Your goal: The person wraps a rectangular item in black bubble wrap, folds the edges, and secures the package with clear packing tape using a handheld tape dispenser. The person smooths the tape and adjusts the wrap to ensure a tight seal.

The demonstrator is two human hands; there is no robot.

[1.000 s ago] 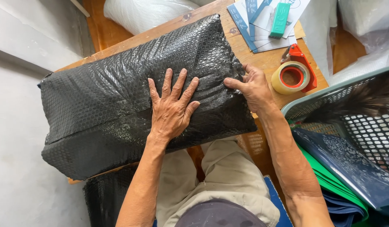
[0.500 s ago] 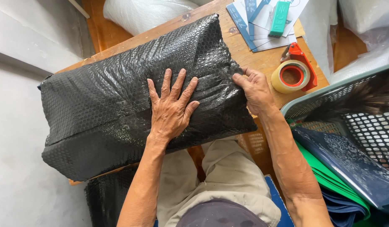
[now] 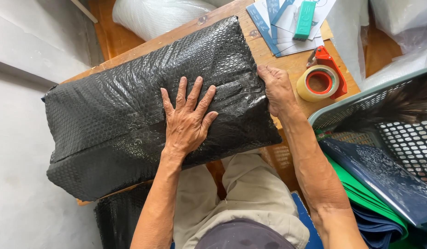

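One black bubble-wrapped parcel [image 3: 144, 110] lies on the wooden table [image 3: 292, 64], its long axis running from near left to far right. I note my left hand [image 3: 188, 120] pressed flat on top, fingers spread wide. My right hand [image 3: 278, 90] cups the parcel's right end, fingers curled against it, beside the tape dispenser [image 3: 322, 80].

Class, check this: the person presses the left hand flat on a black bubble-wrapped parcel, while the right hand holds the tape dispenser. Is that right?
Not quite. The left hand does lie flat on the black bubble-wrapped parcel, but the right hand rests on the parcel's end. The tape dispenser sits untouched on the wooden table, as the head view shows.
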